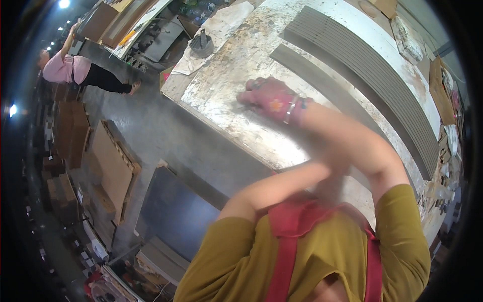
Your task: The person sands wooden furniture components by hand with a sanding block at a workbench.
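Note:
My right hand [271, 98], in a pink-red glove with a flower print and a bracelet at the wrist, presses knuckles-up on the white, glue-stained worktable [236, 65]. Its fingers are curled, and I cannot tell whether they hold anything. My right forearm crosses over my left forearm [271, 189], which reaches rightward. My left hand is hidden behind the right arm in motion blur. Just beyond the gloved hand lies a single grey strip [312, 70]. Farther back is a fanned stack of grey boards [362, 60].
A grey pot with a brush [201, 45] stands at the table's far left corner on paper. Brown cardboard sheets [113, 168] and a dark panel [173, 211] lie on the floor to the left. Another person in a pink top [70, 68] works far left.

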Demonstrator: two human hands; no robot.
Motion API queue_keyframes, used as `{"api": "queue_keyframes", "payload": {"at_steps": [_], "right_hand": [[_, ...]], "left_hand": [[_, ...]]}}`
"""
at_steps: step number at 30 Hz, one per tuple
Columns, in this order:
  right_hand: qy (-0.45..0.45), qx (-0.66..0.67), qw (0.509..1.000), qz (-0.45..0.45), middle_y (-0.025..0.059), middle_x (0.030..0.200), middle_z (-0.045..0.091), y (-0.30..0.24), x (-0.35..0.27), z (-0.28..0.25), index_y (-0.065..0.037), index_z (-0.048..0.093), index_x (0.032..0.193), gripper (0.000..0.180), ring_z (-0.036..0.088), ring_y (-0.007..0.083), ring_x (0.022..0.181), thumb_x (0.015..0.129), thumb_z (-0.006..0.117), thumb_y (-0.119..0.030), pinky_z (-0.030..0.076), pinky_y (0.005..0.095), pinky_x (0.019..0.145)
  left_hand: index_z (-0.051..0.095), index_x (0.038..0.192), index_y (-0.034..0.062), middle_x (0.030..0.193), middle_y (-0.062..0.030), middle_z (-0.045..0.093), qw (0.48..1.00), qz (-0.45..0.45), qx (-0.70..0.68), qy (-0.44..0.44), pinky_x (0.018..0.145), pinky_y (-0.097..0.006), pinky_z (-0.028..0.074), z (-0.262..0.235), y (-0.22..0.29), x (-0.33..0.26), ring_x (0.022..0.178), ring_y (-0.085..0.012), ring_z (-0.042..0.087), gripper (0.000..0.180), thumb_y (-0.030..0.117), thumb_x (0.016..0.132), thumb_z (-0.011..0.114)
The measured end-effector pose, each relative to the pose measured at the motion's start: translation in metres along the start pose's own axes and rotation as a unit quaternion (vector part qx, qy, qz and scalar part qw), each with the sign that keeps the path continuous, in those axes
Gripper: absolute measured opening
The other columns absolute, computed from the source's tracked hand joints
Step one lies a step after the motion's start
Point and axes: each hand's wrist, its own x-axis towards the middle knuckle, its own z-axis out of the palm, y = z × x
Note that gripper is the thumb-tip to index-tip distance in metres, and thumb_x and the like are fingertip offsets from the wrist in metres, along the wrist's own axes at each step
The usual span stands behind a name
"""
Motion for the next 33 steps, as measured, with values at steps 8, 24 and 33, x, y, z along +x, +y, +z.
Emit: {"api": "queue_keyframes", "payload": {"at_steps": [8, 24, 33], "right_hand": [[-0.001, -0.037, 0.981, 0.193, 0.0130, 0.101, 0.065, 0.079, 0.018, -0.012, -0.012, 0.065, 0.101, 0.022, 0.062, 0.0319, 0.095, 0.085, 0.054, -0.022, 0.049, 0.0403, 0.080], [0.528, 0.130, 0.565, 0.620, 0.0107, 0.114, 0.061, -0.112, -0.553, -0.047, 0.001, 0.056, 0.122, 0.044, 0.056, 0.0185, 0.105, 0.085, 0.066, -0.022, 0.042, 0.0290, 0.093], [0.563, 0.082, 0.440, 0.695, 0.0128, 0.107, 0.065, -0.129, -0.716, -0.025, -0.001, 0.060, 0.116, 0.039, 0.060, 0.0198, 0.097, 0.083, 0.064, -0.021, 0.045, 0.0292, 0.087]], "left_hand": [[0.053, 0.125, 0.0085, 0.121, -0.0082, 0.053, 0.915, 0.160, 0.341, 0.145, 0.104, -0.043, 0.032, 0.005, -0.015, -0.005, 0.117, -0.0268, 0.046, 0.066, 0.040, 0.070, 0.070], [0.046, 0.131, 0.0055, 0.123, -0.0165, 0.049, 0.893, 0.184, 0.411, -0.016, 0.098, -0.048, 0.031, 0.038, 0.061, 0.027, 0.114, -0.0336, 0.045, 0.070, 0.037, 0.074, 0.071], [0.049, 0.129, 0.0049, 0.121, -0.0152, 0.049, 0.874, 0.162, 0.458, -0.022, 0.094, -0.044, 0.034, 0.066, 0.054, 0.030, 0.111, -0.0331, 0.047, 0.068, 0.034, 0.073, 0.073]]}}
